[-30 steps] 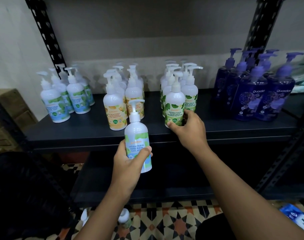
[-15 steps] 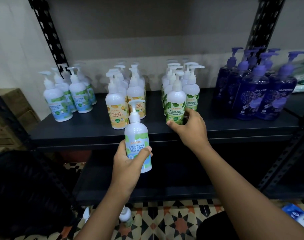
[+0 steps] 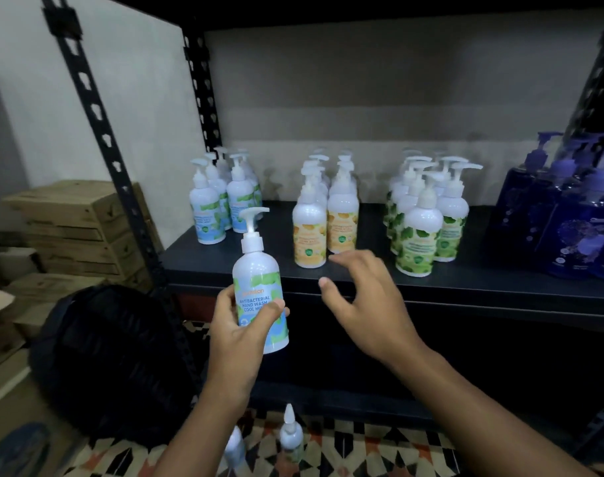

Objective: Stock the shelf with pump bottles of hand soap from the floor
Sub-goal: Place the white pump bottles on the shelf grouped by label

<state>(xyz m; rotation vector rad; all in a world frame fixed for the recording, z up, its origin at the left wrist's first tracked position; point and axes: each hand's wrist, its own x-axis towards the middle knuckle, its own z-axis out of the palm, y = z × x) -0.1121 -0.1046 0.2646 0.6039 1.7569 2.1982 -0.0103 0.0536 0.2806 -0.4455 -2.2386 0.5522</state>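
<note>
Floor stock, nearest: two pump bottles (image 3: 291, 438) stand on the patterned tile floor (image 3: 355, 445) at 6 o'clock, one cut off by the left forearm; only their tops show. A dark rounded bag (image 3: 111, 363) sits at 8 o'clock beside the rack post.

Item in hand: one white pump bottle, label "Antibacterial Hand Wash Cool Mint" (image 3: 261, 290), blue-green print, upright with a slight tilt, held in the air in front of the shelf edge, just left of centre. The left hand (image 3: 240, 333) wraps it from behind and below, thumb across the label front, fingers round the far side.

The right hand (image 3: 369, 308) hovers at centre, just before the shelf lip; its grip is spread, fingers curled and apart, touching nothing.

Shelf (image 3: 466, 287): black board on a black slotted metal rack, carrying four groups.
- Blue-green label group (image 3: 207, 215), 11 o'clock: at least four bottles counted; rear ones are hidden.
- Yellow label group (image 3: 309, 232), 12 o'clock: two rows; exact count cannot be told.
- Green leaf label group (image 3: 417, 242), 1 o'clock: two rows, front bottle nearest the edge; count unclear.
- Dark purple bottles (image 3: 569, 235), 2 o'clock: at least four, partly cropped.

Room: pale wall behind, grey panel backing the shelf. Stacked cardboard cartons (image 3: 76, 225) stand at 9 o'clock, well apart from the shelf stock.
</note>
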